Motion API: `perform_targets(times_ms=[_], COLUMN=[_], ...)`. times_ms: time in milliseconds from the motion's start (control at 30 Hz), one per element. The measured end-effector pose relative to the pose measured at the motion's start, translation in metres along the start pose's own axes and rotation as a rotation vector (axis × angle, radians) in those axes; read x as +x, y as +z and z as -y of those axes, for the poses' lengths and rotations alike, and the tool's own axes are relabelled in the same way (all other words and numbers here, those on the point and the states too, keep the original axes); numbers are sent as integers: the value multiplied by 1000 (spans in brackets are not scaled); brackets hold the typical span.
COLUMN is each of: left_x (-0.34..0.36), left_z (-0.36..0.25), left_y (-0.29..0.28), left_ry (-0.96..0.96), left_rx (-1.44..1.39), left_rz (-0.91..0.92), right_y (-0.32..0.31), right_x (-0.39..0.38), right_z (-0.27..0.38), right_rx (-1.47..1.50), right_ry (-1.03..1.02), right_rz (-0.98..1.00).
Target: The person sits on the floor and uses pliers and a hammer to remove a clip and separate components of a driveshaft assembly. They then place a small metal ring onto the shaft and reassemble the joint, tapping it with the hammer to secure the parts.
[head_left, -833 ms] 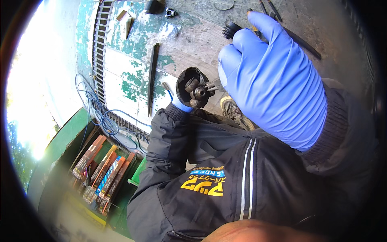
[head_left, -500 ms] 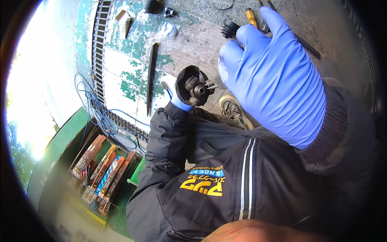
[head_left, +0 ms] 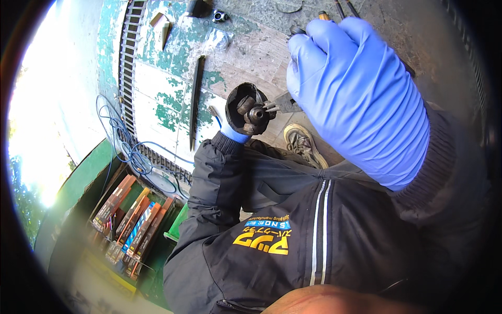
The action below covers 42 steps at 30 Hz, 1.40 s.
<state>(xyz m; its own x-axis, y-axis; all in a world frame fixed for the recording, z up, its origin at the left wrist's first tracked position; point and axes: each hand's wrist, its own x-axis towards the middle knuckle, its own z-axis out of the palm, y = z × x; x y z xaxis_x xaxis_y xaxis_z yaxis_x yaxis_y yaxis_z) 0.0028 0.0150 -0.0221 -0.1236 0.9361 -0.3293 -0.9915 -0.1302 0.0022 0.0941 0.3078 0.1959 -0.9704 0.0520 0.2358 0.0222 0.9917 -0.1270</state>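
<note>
- Head view: a dark cup (head_left: 235, 98), with rollers (head_left: 244, 105) around a central hub (head_left: 257, 114), is held above the floor (head_left: 261, 55).
- Left hand (head_left: 233, 134) holds it from behind, fingers mostly hidden.
- Right hand (head_left: 361, 104) has its fingers closed around a two-pronged tool (head_left: 287, 103), prongs at the hub's side; whether they touch, I cannot tell.
- Step in hand, I judge: setting the prongs at the hub; this calls for a steady cup.
- Beyond: a shoe (head_left: 302, 145) and a dark bar (head_left: 197, 99).

Gloved hands (head_left: 361, 104): two
Cup (head_left: 233, 104): one
Rollers (head_left: 244, 105): at least two
Pliers (head_left: 287, 103): one pair
Bar (head_left: 197, 102): one
Bag (head_left: 217, 40): one
Boxes (head_left: 114, 203): at least four
</note>
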Motion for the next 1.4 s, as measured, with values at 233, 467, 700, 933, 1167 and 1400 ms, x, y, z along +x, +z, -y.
perform_targets(times_ms=[233, 467, 700, 933, 1167, 1400], left_x=[1, 6, 16, 23, 24, 28], left_z=[5, -2, -7, -6, -5, -1], left_y=[6, 24, 40, 47, 49, 50], left_ry=[-9, 280, 953, 733, 701, 697], left_rx=[-30, 1038, 2050, 1833, 1818, 1811], left_rz=[-145, -152, 53, -10, -77, -102], right_y=[-14, -12, -16, -16, -14, -18], right_x=[-3, -2, -2, 0, -4, -4], right_z=[-4, -7, -8, -6, -2, 1], right_rx=[-67, -15, 2, 45, 38, 89], right_ry=[-36, -69, -156, -74, -134, -103], right_rz=[225, 129, 124, 117, -31, 44])
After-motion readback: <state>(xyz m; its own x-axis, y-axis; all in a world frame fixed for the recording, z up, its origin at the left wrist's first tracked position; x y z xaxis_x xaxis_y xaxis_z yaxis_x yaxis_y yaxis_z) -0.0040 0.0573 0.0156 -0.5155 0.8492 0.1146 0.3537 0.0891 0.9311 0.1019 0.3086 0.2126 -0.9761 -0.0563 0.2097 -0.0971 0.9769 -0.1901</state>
